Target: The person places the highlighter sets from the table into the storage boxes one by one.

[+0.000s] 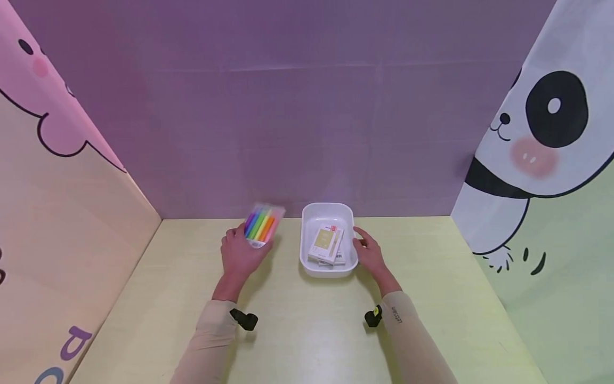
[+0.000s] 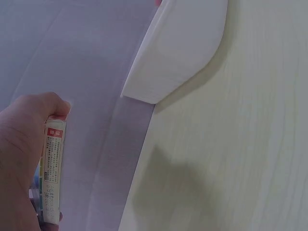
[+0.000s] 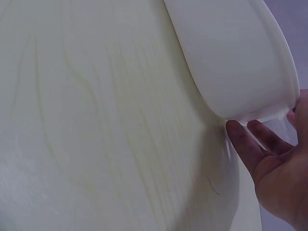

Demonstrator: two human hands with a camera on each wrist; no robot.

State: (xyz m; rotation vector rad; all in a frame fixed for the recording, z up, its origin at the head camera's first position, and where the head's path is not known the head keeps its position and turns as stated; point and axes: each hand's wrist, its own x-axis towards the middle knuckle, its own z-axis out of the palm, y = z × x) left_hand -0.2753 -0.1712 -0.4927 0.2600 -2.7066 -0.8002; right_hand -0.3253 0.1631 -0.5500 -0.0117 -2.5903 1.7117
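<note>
My left hand (image 1: 240, 253) grips a clear pack of coloured markers (image 1: 261, 225), raised and tilted to the left of a white plastic tray (image 1: 328, 271). In the left wrist view the printed edge of that pack shows beside the thumb (image 2: 50, 104). Two or more small white boxes (image 1: 327, 242) lie stacked in the tray, the top one with a gold panel. At the tray's right side, my right hand (image 1: 369, 253) touches the wall and rim with extended fingers (image 3: 243, 142). What its far fingers do at the rim is partly hidden.
The pale wood table (image 1: 307, 336) meets a purple backdrop (image 1: 297, 133) just behind the tray. Printed panels stand at both sides, a pink figure (image 1: 62, 90) on the left and a panda (image 1: 542, 122) on the right. Both wrists wear small black cameras (image 1: 244, 320).
</note>
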